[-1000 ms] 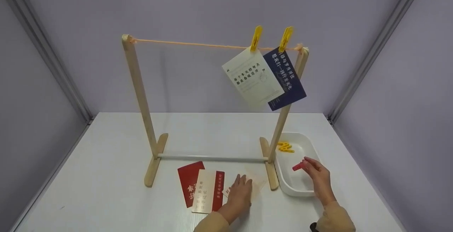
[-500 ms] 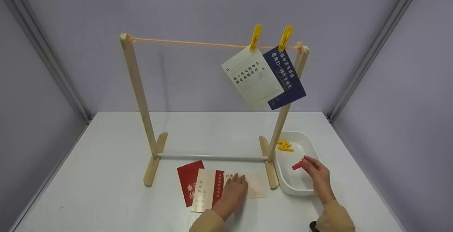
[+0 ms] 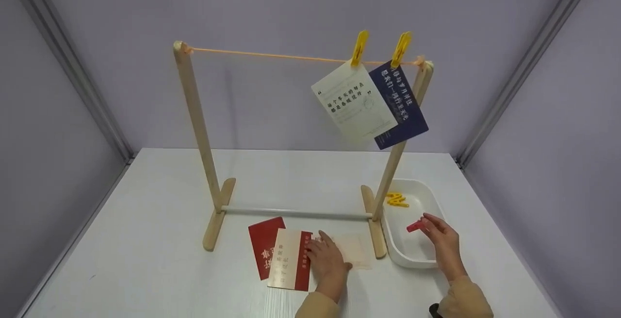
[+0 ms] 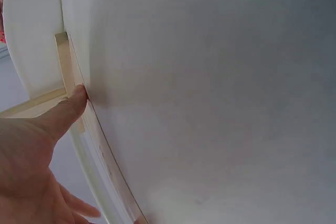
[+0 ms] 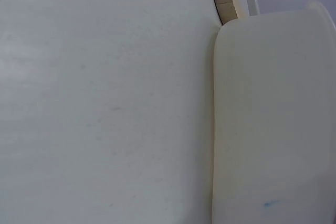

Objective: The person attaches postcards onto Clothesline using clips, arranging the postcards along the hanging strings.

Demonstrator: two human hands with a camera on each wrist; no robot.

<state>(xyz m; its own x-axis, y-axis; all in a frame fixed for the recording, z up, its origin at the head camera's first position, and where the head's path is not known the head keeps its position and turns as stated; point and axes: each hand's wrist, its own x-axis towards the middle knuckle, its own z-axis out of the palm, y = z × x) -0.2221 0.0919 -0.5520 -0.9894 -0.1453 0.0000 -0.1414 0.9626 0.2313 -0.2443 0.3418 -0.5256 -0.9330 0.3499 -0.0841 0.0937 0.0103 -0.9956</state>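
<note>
In the head view my left hand rests at a pale pink card lying flat on the table. Its fingers reach to the right edge of a cream-and-red card. The left wrist view has the thumb at the near edge of the pale card. A red card lies partly under the cream one. My right hand pinches a pink clothespin above a white tray. The right wrist view catches the tray wall but not the hand.
Behind the cards stands a wooden frame with an orange string. Two yellow clothespins hold a white card and a navy card on it. More yellow clothespins lie in the tray.
My left hand has shifted and turned on the cards, and the pale card now lies straighter beside the cream one. The right hand stays over the tray with the clothespin. The head view has shifted slightly.
</note>
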